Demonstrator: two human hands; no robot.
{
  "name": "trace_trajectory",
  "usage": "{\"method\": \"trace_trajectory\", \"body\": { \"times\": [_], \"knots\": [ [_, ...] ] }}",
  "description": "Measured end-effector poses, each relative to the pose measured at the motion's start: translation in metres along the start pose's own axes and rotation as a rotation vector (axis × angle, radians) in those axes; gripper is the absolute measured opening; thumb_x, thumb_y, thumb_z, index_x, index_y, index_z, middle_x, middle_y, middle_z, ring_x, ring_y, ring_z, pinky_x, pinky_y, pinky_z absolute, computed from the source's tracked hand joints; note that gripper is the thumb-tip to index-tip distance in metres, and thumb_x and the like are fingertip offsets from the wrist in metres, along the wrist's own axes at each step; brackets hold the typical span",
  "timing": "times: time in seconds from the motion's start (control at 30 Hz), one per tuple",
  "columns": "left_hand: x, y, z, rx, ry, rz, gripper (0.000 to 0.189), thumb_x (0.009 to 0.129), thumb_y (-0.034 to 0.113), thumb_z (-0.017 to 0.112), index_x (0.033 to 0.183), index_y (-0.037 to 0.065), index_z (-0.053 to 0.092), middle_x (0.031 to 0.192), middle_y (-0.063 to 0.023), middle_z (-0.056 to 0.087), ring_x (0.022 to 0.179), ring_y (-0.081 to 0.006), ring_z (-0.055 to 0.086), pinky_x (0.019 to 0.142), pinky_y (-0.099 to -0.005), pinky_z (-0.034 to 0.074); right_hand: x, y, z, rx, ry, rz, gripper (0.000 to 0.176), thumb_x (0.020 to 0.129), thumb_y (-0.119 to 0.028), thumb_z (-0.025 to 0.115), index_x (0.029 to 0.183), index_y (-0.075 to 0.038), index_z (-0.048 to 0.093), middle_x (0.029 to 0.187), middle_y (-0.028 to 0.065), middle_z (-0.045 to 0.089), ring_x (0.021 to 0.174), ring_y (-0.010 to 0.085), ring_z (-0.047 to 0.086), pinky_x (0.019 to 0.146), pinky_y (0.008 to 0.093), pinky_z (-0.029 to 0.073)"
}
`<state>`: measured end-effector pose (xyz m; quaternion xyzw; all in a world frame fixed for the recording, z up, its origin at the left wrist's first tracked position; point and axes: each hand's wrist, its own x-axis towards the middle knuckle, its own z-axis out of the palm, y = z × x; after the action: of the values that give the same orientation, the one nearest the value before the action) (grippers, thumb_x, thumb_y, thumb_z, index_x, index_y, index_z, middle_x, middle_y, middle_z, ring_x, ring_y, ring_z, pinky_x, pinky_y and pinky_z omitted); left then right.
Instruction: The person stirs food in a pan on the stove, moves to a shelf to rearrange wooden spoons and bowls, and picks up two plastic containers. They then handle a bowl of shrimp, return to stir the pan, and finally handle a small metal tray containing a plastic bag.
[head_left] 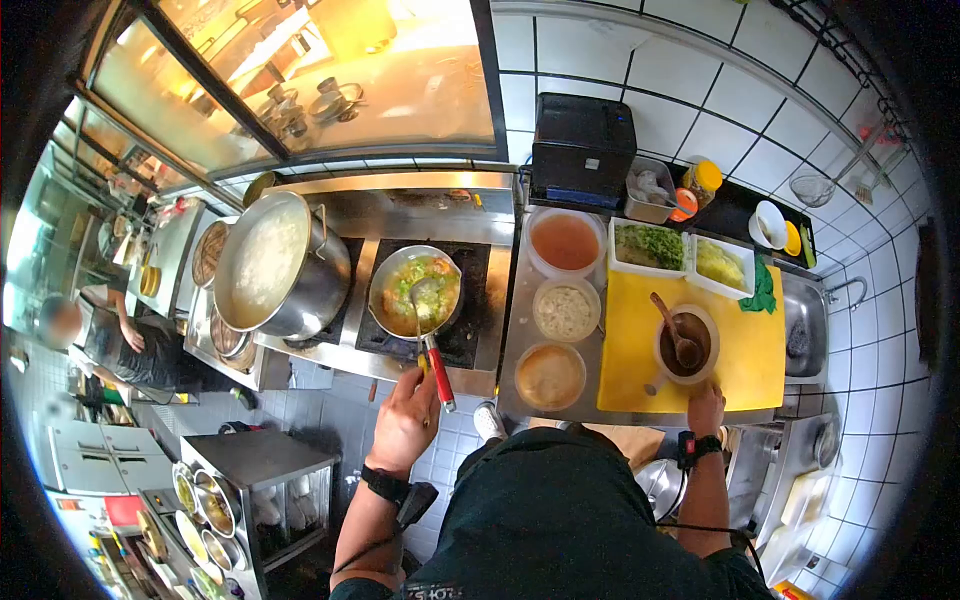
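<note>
My left hand (404, 418) is closed around the handle end of a ladle (419, 310), whose bowl rests in a pan (374, 312) on the stove. Yellowish broth with green pieces and orange bits (408, 280) fills the pan. Its red handle (438, 372) points toward me, just right of my left hand. My right hand (706, 404) grips the near rim of a round tub (664, 366) on a yellow cutting board (628, 340). Inside the tub are dark brown sauce and a reddish-brown spoon (686, 348). My right fingertips are partly hidden.
Left of the pan stands a large pot (318, 290) of whitish liquid. Three round containers (566, 308) line the board's left side. Boxes of chopped greens (650, 246) and pale shreds (720, 264) sit behind it. A sink (806, 320) is at right; another person (125, 340) stands far left.
</note>
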<state>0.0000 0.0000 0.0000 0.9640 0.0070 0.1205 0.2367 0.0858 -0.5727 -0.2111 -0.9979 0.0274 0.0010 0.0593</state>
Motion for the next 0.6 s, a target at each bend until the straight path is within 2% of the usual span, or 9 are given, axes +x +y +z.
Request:
{"method": "trace_trajectory", "body": {
  "times": [0.1,0.17,0.2,0.3,0.37,0.43,0.47,0.6],
  "knots": [
    [0.004,-0.005,0.016,-0.052,0.066,0.081,0.029,0.085,0.005,0.067,0.114,0.004,0.064,0.111,-0.0207,0.064,0.092,-0.0387,0.068,0.076,-0.0428,0.057,0.011,-0.019,-0.036,0.014,-0.044,0.067,0.037,0.083,-0.016,0.063,0.116,-0.002,0.060,0.120,0.0198,0.061,0.115,0.0390,0.053,0.097,0.0503,0.043],
    [0.005,-0.025,0.035,-0.008,0.036,0.051,0.028,0.085,0.005,0.066,0.113,0.003,0.063,0.109,-0.0204,0.064,0.090,-0.0387,0.068,0.074,-0.0442,0.057,0.014,-0.030,-0.056,-0.003,-0.161,0.168,0.044,0.081,-0.013,0.065,0.123,0.000,0.060,0.124,0.0226,0.062,0.119,0.0409,0.054,0.101,0.0483,0.043],
    [0.009,-0.029,0.033,0.024,-0.004,0.021,0.028,0.086,0.005,0.065,0.114,0.003,0.063,0.110,-0.0201,0.063,0.089,-0.0390,0.068,0.072,-0.0446,0.058,0.015,-0.026,-0.046,0.004,-0.157,0.169,0.044,0.081,-0.013,0.065,0.123,0.000,0.060,0.124,0.0226,0.062,0.119,0.0409,0.054,0.101,0.0483,0.043],
    [0.014,-0.032,0.030,0.091,0.046,-0.006,0.027,0.086,0.005,0.063,0.113,0.004,0.062,0.112,-0.0201,0.063,0.088,-0.0391,0.068,0.072,-0.0442,0.058,0.019,-0.013,-0.031,-0.003,-0.090,0.147,0.042,0.082,-0.014,0.065,0.121,0.000,0.061,0.125,0.0240,0.061,0.118,0.0406,0.055,0.100,0.0493,0.044],
    [0.015,-0.035,0.031,0.112,0.095,0.010,0.026,0.086,0.004,0.063,0.112,0.004,0.062,0.111,-0.0195,0.063,0.088,-0.0391,0.068,0.073,-0.0437,0.058,0.019,-0.026,-0.043,-0.014,-0.213,0.193,0.042,0.083,-0.015,0.066,0.122,0.001,0.060,0.126,0.0247,0.060,0.119,0.0394,0.055,0.101,0.0489,0.044],
    [0.011,-0.056,0.045,0.113,0.123,0.076,0.026,0.085,0.005,0.064,0.111,0.004,0.063,0.112,-0.0195,0.063,0.090,-0.0390,0.068,0.074,-0.0435,0.058,0.015,-0.031,-0.044,0.001,-0.202,0.216,0.042,0.083,-0.016,0.066,0.122,0.000,0.060,0.125,0.0243,0.061,0.119,0.0390,0.055,0.101,0.0487,0.044],
    [0.006,-0.064,0.049,0.129,0.024,0.087,0.028,0.084,0.005,0.064,0.112,0.003,0.063,0.113,-0.0200,0.062,0.090,-0.0386,0.068,0.074,-0.0435,0.058,0.015,-0.032,-0.044,0.015,-0.184,0.242,0.043,0.083,-0.016,0.067,0.122,0.000,0.060,0.125,0.0239,0.061,0.119,0.0387,0.055,0.101,0.0484,0.044],
    [0.004,-0.024,-0.001,0.097,-0.059,0.055,0.028,0.084,0.005,0.064,0.112,0.002,0.063,0.111,-0.0194,0.063,0.088,-0.0378,0.068,0.074,-0.0441,0.057,0.013,-0.021,-0.029,0.029,-0.123,0.176,0.039,0.083,-0.016,0.066,0.119,-0.001,0.062,0.123,0.0237,0.063,0.117,0.0394,0.056,0.100,0.0481,0.044]
  ]
}}
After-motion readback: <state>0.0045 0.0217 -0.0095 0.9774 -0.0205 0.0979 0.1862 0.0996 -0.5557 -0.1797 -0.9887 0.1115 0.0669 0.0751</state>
